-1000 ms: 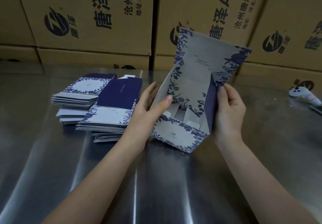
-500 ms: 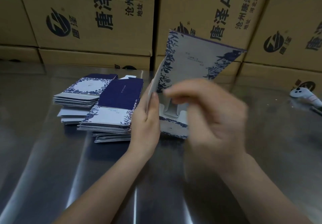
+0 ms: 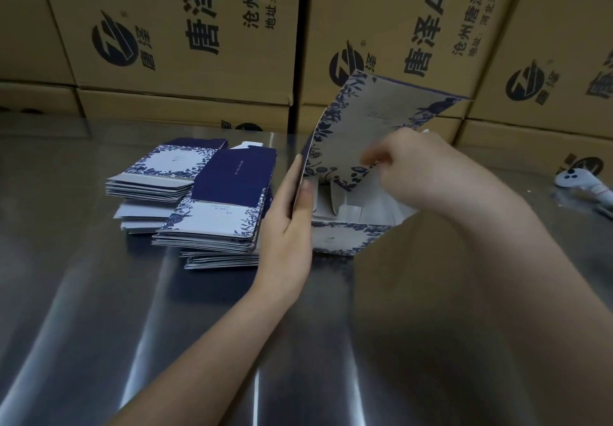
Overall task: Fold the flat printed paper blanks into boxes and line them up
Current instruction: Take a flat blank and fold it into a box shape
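A half-formed paper box [image 3: 381, 110] with a blue floral print stands on the steel table [image 3: 99, 326], its tall back panel upright and white inner flaps showing. My left hand [image 3: 285, 226] pinches the box's left wall, thumb inside and fingers outside. My right hand [image 3: 424, 173] is blurred with motion and reaches down into the box from the right, knuckles up; its fingertips are hidden inside. Two stacks of flat printed blanks lie to the left, the near stack [image 3: 229, 213] beside my left hand and the far stack [image 3: 159, 173] further left.
Large brown cartons [image 3: 185, 27] with black printing form a wall along the table's back edge. A white handheld controller [image 3: 577, 183] lies at the far right of the table.
My right hand left the box's right wall, swung across in front and now reaches into the box. My left hand shifted its hold to the left wall's edge. The box turned slightly.
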`<state>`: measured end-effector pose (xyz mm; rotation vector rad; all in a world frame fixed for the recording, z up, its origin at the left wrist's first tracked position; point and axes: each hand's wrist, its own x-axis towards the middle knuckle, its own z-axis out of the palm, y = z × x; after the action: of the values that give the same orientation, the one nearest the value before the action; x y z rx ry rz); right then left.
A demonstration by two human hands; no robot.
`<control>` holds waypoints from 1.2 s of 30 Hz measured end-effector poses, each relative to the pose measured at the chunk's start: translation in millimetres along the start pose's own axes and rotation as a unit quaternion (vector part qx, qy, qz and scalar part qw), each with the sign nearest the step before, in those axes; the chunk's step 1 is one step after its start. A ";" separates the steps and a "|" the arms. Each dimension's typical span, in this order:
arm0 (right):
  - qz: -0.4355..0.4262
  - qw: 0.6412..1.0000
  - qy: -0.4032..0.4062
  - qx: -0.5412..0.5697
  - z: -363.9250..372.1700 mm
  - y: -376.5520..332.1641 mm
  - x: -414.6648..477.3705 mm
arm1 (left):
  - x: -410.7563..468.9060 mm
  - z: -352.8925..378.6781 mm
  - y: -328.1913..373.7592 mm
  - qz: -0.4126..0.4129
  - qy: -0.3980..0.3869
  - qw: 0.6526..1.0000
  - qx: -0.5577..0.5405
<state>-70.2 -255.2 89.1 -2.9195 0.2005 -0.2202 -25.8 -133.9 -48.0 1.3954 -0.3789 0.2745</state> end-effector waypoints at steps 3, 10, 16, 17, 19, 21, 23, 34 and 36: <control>-0.032 0.992 -0.088 -0.081 -3.5 -9.7 26.3 | 0.3 -0.8 0.8 -0.004 -0.009 1.000 -0.007; -0.053 0.949 -0.261 -0.171 27.9 -26.3 62.1 | -3.0 -0.5 3.7 -0.081 -0.008 0.996 -0.034; -0.036 0.929 -0.328 -0.169 46.3 -35.1 77.2 | 3.9 -0.4 -0.9 -0.083 -0.019 0.995 -0.055; -0.032 0.929 -0.335 -0.157 48.7 -36.0 78.8 | 4.2 -0.1 -1.4 -0.078 -0.026 0.995 -0.057; -0.027 0.934 -0.325 -0.148 51.7 -35.0 80.1 | 2.8 1.8 1.1 -0.075 -0.038 0.995 -0.055; -0.033 0.943 -0.300 -0.138 55.6 -32.8 78.9 | 1.5 3.8 2.7 -0.077 -0.047 0.995 -0.048; -0.036 0.941 -0.310 -0.133 61.6 -26.5 81.7 | 0.8 4.5 2.9 -0.079 -0.056 0.994 -0.044; 0.001 0.930 -0.364 -0.045 72.6 -5.2 90.9 | 1.0 2.2 3.0 -0.069 -0.086 0.994 0.005; -0.002 0.925 -0.378 -0.041 73.1 -5.3 89.9 | 0.5 2.0 2.9 -0.064 -0.083 0.994 0.028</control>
<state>30.3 -249.3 31.5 -2.8343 0.0751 0.9208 -26.7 -135.5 -44.9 1.4956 -0.4201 0.0639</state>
